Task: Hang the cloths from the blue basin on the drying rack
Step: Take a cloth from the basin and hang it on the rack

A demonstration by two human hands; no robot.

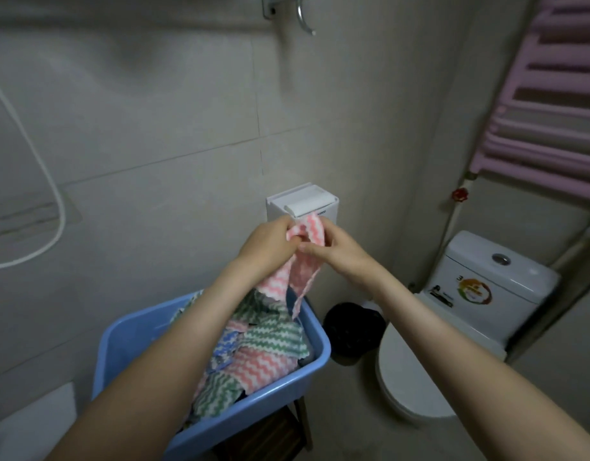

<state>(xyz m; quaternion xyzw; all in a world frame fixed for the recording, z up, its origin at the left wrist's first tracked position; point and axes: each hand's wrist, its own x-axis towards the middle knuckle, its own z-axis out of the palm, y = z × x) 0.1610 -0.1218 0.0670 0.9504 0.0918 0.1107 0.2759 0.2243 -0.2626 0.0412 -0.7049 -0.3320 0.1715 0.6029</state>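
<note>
From my desk I lose a good deal. The drying rack (546, 141) at two o'clock runs off the top and right edges, so I see only some of its bars. The metal fitting (303, 15) at twelve o'clock is cut by the top edge. The left forearm (174, 344) covers much of the blue basin (120, 341) at seven o'clock, and the stool (277, 437) beneath it shows only as a dark wooden corner. Both hands' fingertips are buried in folds, so I cannot tell which ones grip.

At the centre the left hand (270, 242) and right hand (340, 252) meet. Each pinches the top of a pink cloth (305, 229) held above the basin's far corner, and its tail hangs near the rim. The rest of the cloths (270, 341) lie heaped in the basin. Just behind the hands is a white box (303, 202) on the wall (154, 128). A black bin (350, 331) at five o'clock stands between the basin and the toilet (520, 281). A red valve (459, 194) sits at three o'clock and a white hose (47, 181) loops at nine o'clock.

The cloths look soft, with zigzag stripes in pink, green and blue on white. The basin is smooth rectangular plastic, the rack's bars are lilac, and the wall is pale tile
</note>
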